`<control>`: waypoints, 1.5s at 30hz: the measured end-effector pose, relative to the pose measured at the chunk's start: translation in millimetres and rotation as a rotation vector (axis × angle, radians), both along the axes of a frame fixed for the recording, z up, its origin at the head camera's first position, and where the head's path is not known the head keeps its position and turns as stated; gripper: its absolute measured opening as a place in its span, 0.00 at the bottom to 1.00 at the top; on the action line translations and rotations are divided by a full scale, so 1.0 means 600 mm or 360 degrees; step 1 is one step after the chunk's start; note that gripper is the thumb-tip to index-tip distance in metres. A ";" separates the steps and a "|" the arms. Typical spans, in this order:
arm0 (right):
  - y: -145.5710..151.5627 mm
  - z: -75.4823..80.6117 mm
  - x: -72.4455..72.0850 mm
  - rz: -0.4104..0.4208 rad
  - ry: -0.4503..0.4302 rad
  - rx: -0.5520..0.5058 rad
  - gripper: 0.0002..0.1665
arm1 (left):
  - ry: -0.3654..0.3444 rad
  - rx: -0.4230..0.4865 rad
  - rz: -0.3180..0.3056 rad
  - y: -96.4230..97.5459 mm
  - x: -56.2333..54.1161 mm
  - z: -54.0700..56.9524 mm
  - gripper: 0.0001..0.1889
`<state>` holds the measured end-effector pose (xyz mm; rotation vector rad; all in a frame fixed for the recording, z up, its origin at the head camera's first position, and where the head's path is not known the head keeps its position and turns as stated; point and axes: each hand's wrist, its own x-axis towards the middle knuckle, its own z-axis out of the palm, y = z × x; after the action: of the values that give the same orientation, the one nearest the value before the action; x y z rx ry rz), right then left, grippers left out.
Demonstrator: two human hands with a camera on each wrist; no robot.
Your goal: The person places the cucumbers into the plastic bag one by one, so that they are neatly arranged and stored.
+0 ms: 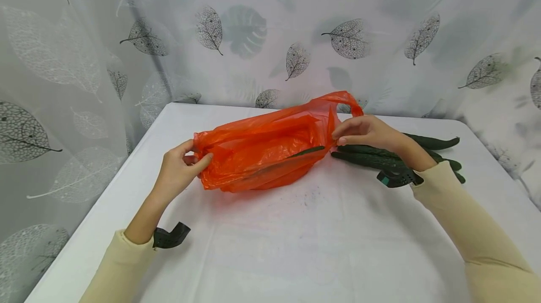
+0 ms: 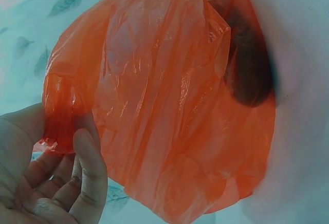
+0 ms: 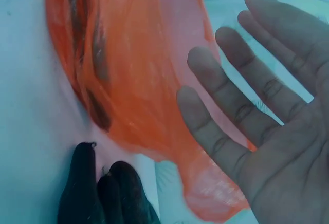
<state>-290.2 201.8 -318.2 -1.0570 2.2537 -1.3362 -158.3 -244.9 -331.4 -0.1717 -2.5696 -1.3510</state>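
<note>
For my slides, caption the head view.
Left hand pinching an orange bag, right hand at its other end, near cucumbers.

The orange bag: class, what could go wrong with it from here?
Its right side might sag shut: the left hand pinches one end of the bag, while the right hand, fingers spread, grips nothing. If lifted by that pinch alone, the bag could tip and spill the cucumber inside. Its thin film might snag on the loose cucumbers near its right end.

Cream sleeves (image 1: 458,216), black wrist cameras (image 1: 171,238)
</note>
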 end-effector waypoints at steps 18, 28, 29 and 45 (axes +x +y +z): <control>0.048 -0.037 0.030 -0.0203 -0.0041 0.0043 0.14 | -0.0025 0.0003 -0.0005 0.000 0.001 0.002 0.16; 0.083 -0.075 0.038 -0.0283 -0.0078 0.0001 0.15 | 0.0045 0.0051 -0.0001 0.003 0.005 0.002 0.15; 0.086 -0.078 0.039 -0.0287 -0.0081 -0.0009 0.14 | 0.0039 0.0050 -0.0004 0.002 0.005 0.002 0.15; 0.138 -0.095 0.052 -0.0497 0.0014 -0.0091 0.12 | -0.0015 0.0014 -0.0012 0.001 0.004 0.003 0.16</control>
<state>-258.8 284.8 -375.3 -0.7499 2.4768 -1.5251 -156.0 -244.6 -329.8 -0.1740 -2.5726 -1.3688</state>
